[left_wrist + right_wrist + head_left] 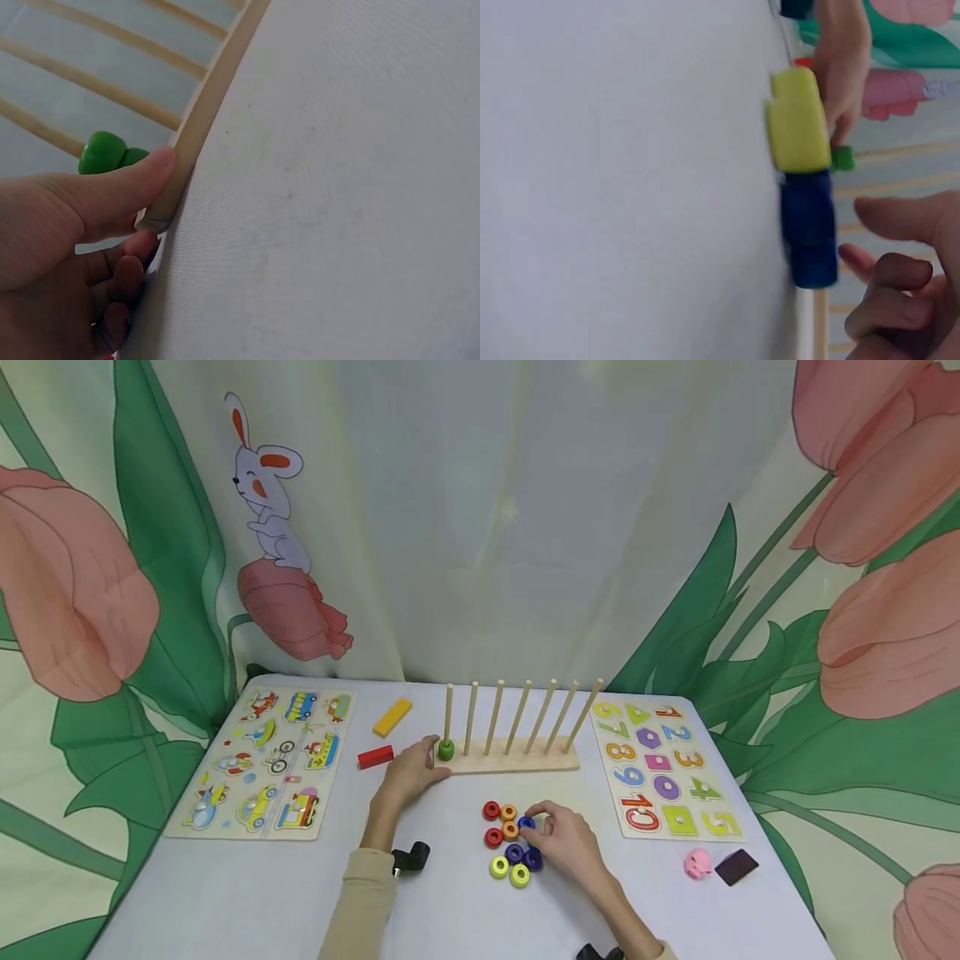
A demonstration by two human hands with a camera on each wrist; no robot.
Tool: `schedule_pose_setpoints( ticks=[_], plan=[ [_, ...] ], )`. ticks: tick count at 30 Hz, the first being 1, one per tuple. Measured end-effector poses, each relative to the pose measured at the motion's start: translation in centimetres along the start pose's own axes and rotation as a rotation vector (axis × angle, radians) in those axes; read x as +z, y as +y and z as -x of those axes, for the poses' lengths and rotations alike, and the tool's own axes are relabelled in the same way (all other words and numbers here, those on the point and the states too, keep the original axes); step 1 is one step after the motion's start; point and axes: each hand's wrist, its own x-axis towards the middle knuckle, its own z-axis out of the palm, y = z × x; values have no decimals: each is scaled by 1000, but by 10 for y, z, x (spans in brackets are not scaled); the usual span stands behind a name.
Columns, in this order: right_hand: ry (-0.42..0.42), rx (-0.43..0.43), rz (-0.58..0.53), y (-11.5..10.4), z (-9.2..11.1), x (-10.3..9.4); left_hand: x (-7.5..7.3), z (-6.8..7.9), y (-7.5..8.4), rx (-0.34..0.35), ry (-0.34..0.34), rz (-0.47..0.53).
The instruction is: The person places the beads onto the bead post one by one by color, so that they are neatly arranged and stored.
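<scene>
My left hand [411,772] grips the left end of a wooden peg rack [517,762]. The left wrist view shows the thumb on the base's front face and the other fingers curled about its end. Green beads [446,750] sit on the leftmost peg; the other pegs are bare. My right hand [567,841] is at a blue bead [527,823], thumb and forefinger on either side of it. In the right wrist view those fingertips stand apart, and nearer blue beads [808,232] partly block the sight. Red beads [492,811], orange beads [510,831] and yellow beads [520,876] lie beside it.
A vehicle puzzle board [258,768] lies at left, a number puzzle board [663,768] at right. A yellow block [392,717] and a red block [375,757] lie left of the rack. A pink pig figure [697,863] and a dark rectangular piece [737,867] are at front right.
</scene>
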Motion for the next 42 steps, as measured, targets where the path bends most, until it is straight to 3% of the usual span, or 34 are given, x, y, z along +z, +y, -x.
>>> schedule_pose_setpoints(
  ticks=[7, 14, 17, 21, 26, 31, 37, 42],
  plan=[
    [54, -1, 34, 0, -2, 3, -2, -6, 1, 2, 7, 16],
    [72, 16, 19, -7, -1, 2, 1, -2, 0, -15, -3, 24],
    [121, -10, -22, -22, -3, -4, 3, 2, -1, -24, -19, 22],
    [210, -126, -129, -58, -16, -20, 6, 6, -4, -32, -23, 19],
    [307, -297, -236, -105, -47, -43, 8, 7, -7, -29, -23, 15],
    [307, -381, -247, -138, -84, -54, 6, 6, -8, -30, -12, 15],
    [287, -403, -185, -154, -107, -51, 3, 1, -7, 19, 14, 9],
    [308, -411, -194, -149, -102, -47, 1, -1, -3, 7, 6, -4]
  ],
)
